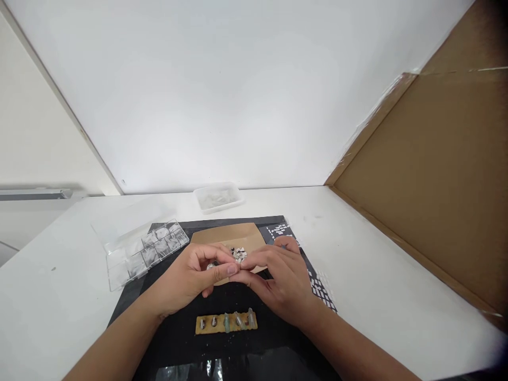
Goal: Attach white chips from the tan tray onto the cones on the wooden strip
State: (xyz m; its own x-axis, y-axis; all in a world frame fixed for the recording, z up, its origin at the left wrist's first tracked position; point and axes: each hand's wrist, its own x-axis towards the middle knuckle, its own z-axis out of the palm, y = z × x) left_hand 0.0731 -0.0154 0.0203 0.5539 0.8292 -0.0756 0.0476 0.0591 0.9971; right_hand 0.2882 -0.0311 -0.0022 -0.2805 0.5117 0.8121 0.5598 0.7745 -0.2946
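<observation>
My left hand [198, 270] and my right hand [280, 275] meet at the fingertips in the middle of the view. Thumb and index finger of each are pinched together, and whatever small thing they hold is hidden between them. Just behind the fingers, small whitish and dark pieces [239, 254] lie in a heap on a brown cardboard tray [226, 234]. Nearer to me, below both hands, a yellowish strip [214, 329] bears a row of several small upright pieces, some clear or greenish like crystals.
A black mat [178, 338] covers the middle of the white table [377, 317]. At left is a clear compartment box [146, 251] with small bags. A translucent tub [219, 197] stands by the wall. White labels [321, 288] lie at right, before a cardboard panel [432, 185].
</observation>
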